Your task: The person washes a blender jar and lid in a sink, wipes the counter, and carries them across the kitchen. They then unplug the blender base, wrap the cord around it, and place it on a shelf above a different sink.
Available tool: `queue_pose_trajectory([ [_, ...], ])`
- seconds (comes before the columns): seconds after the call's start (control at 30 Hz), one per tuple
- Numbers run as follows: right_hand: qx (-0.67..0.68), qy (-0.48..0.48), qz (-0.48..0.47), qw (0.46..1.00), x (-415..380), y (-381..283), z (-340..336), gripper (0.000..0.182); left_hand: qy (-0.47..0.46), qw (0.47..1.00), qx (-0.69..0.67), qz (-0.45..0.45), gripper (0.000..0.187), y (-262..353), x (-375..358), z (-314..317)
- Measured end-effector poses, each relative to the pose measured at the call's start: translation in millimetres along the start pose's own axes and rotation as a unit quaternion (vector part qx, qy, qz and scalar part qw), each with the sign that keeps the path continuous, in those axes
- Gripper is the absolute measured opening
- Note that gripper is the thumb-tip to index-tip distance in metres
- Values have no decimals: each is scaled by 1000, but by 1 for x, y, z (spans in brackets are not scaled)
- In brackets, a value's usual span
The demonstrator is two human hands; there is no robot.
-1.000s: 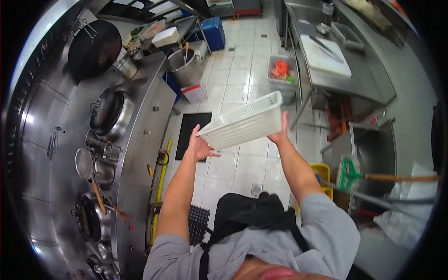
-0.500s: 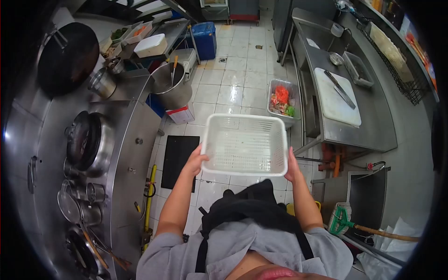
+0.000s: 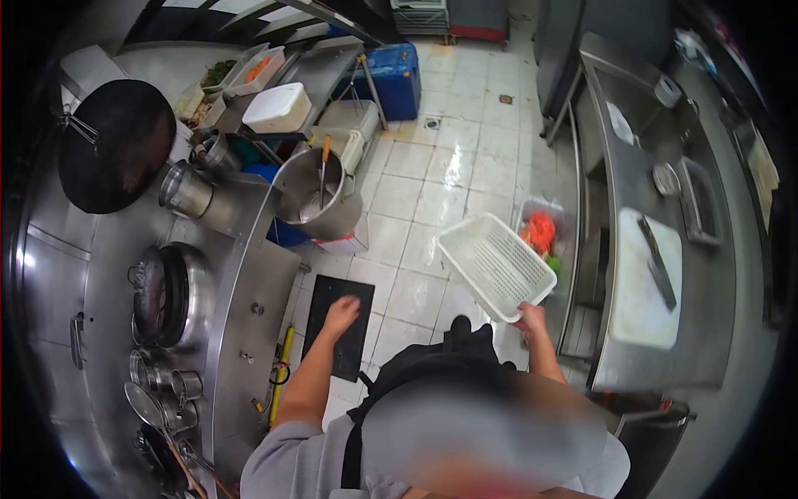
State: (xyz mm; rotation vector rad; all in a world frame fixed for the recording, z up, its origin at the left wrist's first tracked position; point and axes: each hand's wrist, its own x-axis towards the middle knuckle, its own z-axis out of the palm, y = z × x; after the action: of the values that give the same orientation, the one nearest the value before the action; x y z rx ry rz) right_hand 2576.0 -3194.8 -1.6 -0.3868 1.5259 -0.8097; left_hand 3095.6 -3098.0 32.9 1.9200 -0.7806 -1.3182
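Observation:
A white perforated plastic basket (image 3: 496, 259) hangs over the tiled floor, tilted, with its near right corner in my right hand (image 3: 530, 319). My right fingers are closed on the rim there. The basket's inside shows no contents. My left hand (image 3: 342, 316) is off the basket, over a black mat (image 3: 331, 348) on the floor. Its fingers look curled together, slightly blurred, with nothing visible in them. Just beyond the basket stands a clear bin (image 3: 565, 218) with red and green scraps, partly hidden by the basket.
On the right, a steel counter (image 3: 594, 125) holds a white cutting board (image 3: 632, 320) with a knife (image 3: 658, 264) and a clear tub. A steel stove (image 3: 237, 287) with pots runs along the left. A tall pot (image 3: 303, 208) and a blue cooler (image 3: 393, 81) stand beyond.
My left hand has let go of the basket and moved away from it. My right hand has carried the basket rightward and tilted it. The view has shifted.

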Motion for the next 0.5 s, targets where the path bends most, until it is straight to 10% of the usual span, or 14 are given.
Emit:
queue_pose_trajectory([
  [0.1, -24, -11, -7, 1000, 62, -41, 50, 43, 177, 923, 340, 36, 33, -111, -35, -75],
  [0.13, -36, -18, 4, 999, 83, -56, 67, 43, 82, 806, 577, 103, 29, -175, -45, -106],
  [0.17, -47, -25, 11, 999, 103, -73, 86, 44, 114, 927, 338, -117, 28, -187, -77, -113],
  [0.23, -62, -32, 11, 998, 135, -100, 127, 45, 223, 888, -89, -391, 31, -209, -138, -110],
  [0.43, -63, -7, 74, 995, 237, -155, 266, 47, 154, 790, -426, -414, 36, -210, -159, -46],
  [0.5, -71, 0, 74, 995, 249, -175, 306, 47, 141, 882, -239, -382, 41, -199, -55, -40],
])
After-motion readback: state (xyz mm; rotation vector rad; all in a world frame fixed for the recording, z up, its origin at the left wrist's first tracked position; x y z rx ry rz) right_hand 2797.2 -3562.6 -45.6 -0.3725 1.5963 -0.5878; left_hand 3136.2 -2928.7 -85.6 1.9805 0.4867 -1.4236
